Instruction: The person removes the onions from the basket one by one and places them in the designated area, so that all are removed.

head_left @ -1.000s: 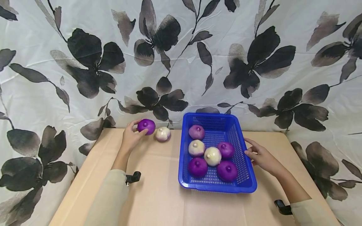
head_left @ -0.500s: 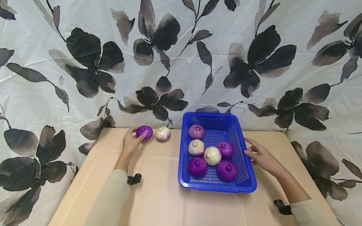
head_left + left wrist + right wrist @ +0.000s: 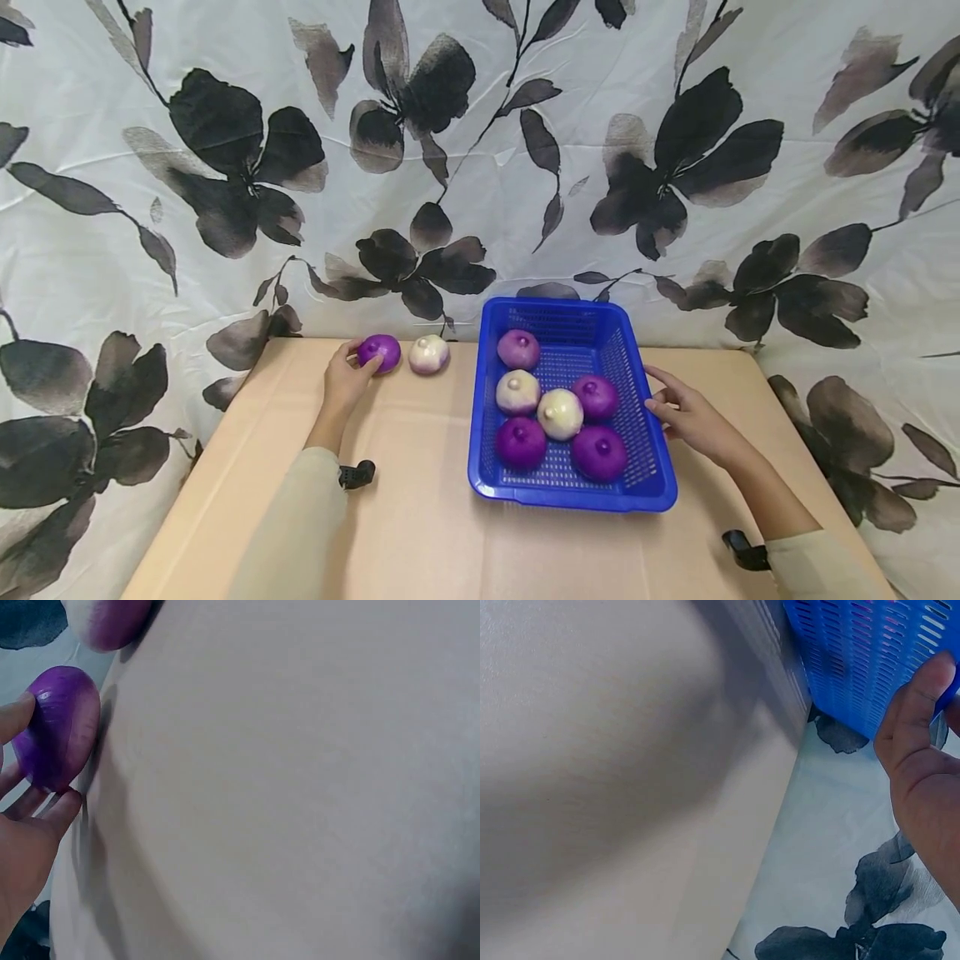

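Note:
My left hand [image 3: 347, 375] grips a purple onion [image 3: 380, 353] at the table's back left, thumb on one side and fingers round the other. In the left wrist view the same onion [image 3: 60, 727] sits low beside the table surface. Just to its right lies a white and purple onion [image 3: 429, 355]. My right hand [image 3: 690, 414] pinches the right rim of a blue plastic basket [image 3: 573, 498]. The right wrist view has the hand [image 3: 922, 742] against the basket's slotted wall [image 3: 855, 660]. Inside the basket lie several onions, some deep purple [image 3: 598, 453], others whitish [image 3: 560, 414].
The tan table [image 3: 420, 517] ends at a white cloth [image 3: 540, 250] with dark flower prints, hanging behind it. Small black devices [image 3: 357, 475] are strapped at both wrists. The basket stands right of the table's middle.
My left hand has lowered the purple onion and brought it slightly left, onto the back of the table beside the white and purple one. My right hand and the basket have stayed put.

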{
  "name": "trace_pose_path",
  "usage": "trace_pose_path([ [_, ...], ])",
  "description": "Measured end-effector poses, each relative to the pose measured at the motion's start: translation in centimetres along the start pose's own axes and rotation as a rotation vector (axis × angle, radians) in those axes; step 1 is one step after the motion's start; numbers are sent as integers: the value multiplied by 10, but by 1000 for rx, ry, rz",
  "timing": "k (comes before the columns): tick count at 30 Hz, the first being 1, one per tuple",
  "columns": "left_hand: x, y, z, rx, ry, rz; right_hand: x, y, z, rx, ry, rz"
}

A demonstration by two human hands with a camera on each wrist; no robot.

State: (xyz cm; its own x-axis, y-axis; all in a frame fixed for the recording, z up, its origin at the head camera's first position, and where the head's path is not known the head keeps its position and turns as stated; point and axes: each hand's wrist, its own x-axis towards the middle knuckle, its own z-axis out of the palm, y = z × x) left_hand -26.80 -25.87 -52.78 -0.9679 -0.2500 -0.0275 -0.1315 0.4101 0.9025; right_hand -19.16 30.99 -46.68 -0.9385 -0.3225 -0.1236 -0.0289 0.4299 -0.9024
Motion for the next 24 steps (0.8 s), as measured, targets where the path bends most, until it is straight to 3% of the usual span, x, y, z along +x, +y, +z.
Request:
trace_pose_path([
  [24,6,0,0,51,-29,36,1,-4,2,1,4,-6],
])
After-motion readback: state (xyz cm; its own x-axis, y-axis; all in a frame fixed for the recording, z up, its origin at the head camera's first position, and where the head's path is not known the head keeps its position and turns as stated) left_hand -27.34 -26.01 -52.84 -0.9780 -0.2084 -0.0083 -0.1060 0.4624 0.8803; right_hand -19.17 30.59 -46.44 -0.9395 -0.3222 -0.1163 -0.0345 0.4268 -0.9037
